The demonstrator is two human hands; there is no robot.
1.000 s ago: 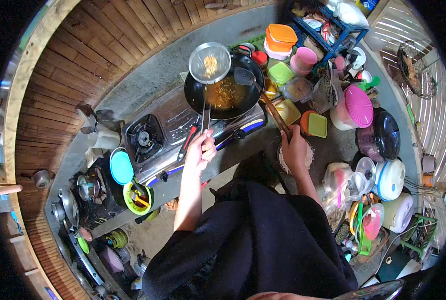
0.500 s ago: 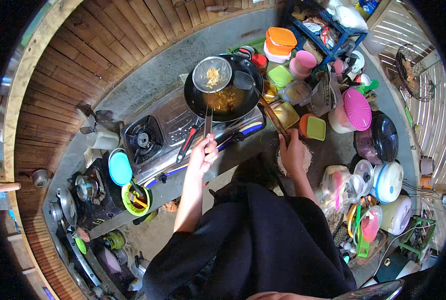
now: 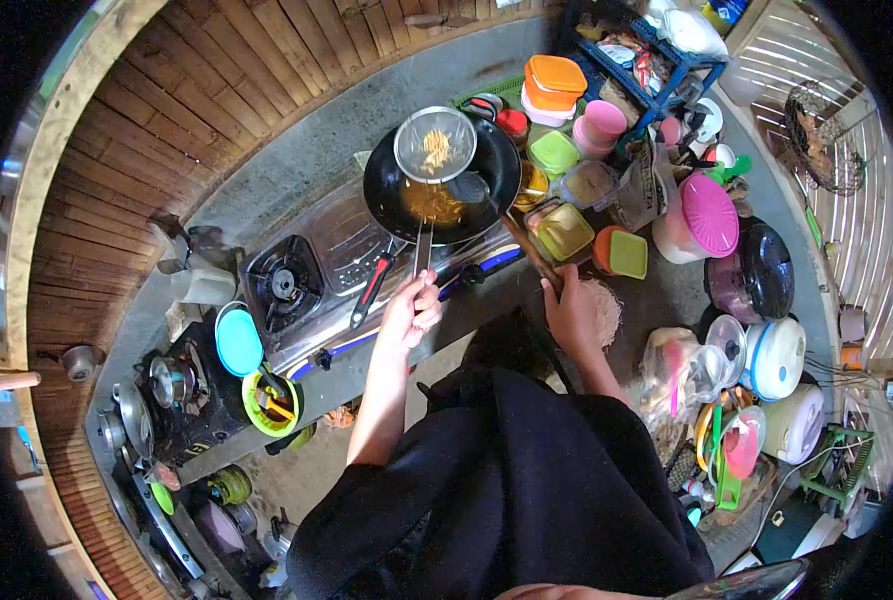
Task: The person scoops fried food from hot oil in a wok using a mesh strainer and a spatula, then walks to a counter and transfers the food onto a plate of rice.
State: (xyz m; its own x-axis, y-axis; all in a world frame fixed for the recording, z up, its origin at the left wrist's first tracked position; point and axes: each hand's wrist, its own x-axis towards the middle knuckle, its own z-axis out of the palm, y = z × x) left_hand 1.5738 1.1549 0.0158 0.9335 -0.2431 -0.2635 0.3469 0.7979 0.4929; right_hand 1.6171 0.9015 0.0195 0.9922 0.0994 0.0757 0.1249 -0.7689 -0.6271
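Note:
My left hand (image 3: pixel 409 311) is closed round the handle of a round mesh strainer (image 3: pixel 435 145), which is over the black wok (image 3: pixel 384 200). Small pale-golden pieces (image 3: pixel 435 150) lie in the strainer. Below it, brown shreds (image 3: pixel 434 205) sit in oil in the wok. My right hand (image 3: pixel 570 308) grips the wooden handle of a spatula (image 3: pixel 532 250). The spatula's dark blade (image 3: pixel 468 187) is inside the wok, close to the strainer's lower right edge. The wok stands on the right part of a steel gas stove (image 3: pixel 351 240).
A bare burner (image 3: pixel 283 283) is on the stove's left, beside a red-and-black handle (image 3: pixel 371 290). Plastic containers (image 3: pixel 556 83) stand right of the wok, with a pink-lidded tub (image 3: pixel 708 215) farther right. A green bucket (image 3: pixel 270 402) hangs near the counter's front left.
The strainer has moved slightly right and down. My right hand has shifted left, and the spatula's blade has dropped lower and left into the wok, nearer the shreds.

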